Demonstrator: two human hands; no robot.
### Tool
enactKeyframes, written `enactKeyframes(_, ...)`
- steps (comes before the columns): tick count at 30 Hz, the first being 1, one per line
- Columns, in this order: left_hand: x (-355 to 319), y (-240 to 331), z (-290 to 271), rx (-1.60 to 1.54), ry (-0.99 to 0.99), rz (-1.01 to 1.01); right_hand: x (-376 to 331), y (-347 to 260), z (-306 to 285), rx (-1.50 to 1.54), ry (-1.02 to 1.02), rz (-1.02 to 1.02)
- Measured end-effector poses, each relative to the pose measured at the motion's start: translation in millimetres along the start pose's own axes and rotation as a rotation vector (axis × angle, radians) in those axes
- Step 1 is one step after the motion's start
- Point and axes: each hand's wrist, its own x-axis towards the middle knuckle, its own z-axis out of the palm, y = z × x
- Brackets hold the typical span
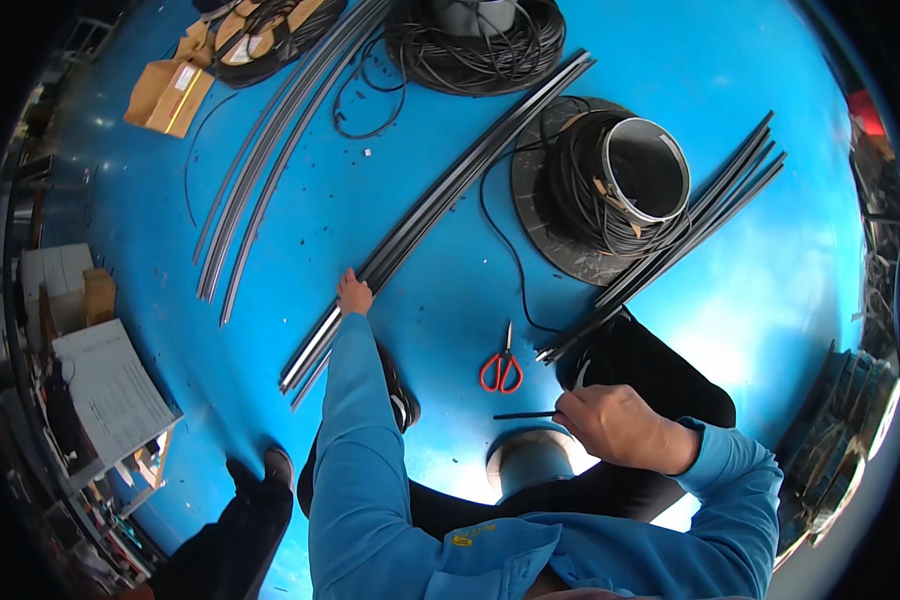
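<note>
My left hand [353, 293] reaches down to a bundle of long dark metal strips [440, 195] lying diagonally on the blue floor, its fingers on the strips near their lower end. My right hand [615, 425] is closed around a thin black strip or cord end [523, 415], held above my knee. Red-handled scissors [502, 368] lie on the floor between both hands. A reel of black rubber cord [610, 190] with a metal core stands beyond the scissors, and a loose cord [500, 240] trails from it toward me.
Another bundle of dark strips [690, 225] lies at the right, and curved strips [260, 160] at the left. Black cord coils [475, 45] and cardboard boxes [170, 95] sit at the far side. Another person's shoes [260, 475] stand at the lower left by a paper-covered bench [110, 390].
</note>
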Motion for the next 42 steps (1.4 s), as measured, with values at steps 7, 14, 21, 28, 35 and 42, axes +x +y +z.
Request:
enactKeyframes(7,2.8,9.1,-4.9,0.330,-0.060,-0.054,5.4,-3.3,-3.9,0.007,-0.160,-0.050)
enactKeyframes(14,5.0,-11.0,-12.4,0.119,-0.112,0.079,6.4,-8.1,1.1,-0.032,-0.179,-0.077)
enactKeyframes(21,-10.6,-2.1,-16.6,-0.101,-0.005,0.055,4.6,-6.1,11.0,-0.054,-0.170,-0.102)
enactKeyframes(28,-42.8,25.8,-67.1,0.095,0.298,0.436,-0.9,-3.4,18.8,-0.102,-0.091,-0.130)
enactKeyframes(35,-79.3,83.6,-195.7,0.241,0.496,0.529,-10.9,-1.9,19.7,-0.068,-0.041,-0.215)
enactKeyframes(42,-149.1,166.3,-338.5,-0.170,0.895,0.739,-20.4,-12.1,24.2,0.299,0.330,-0.187)
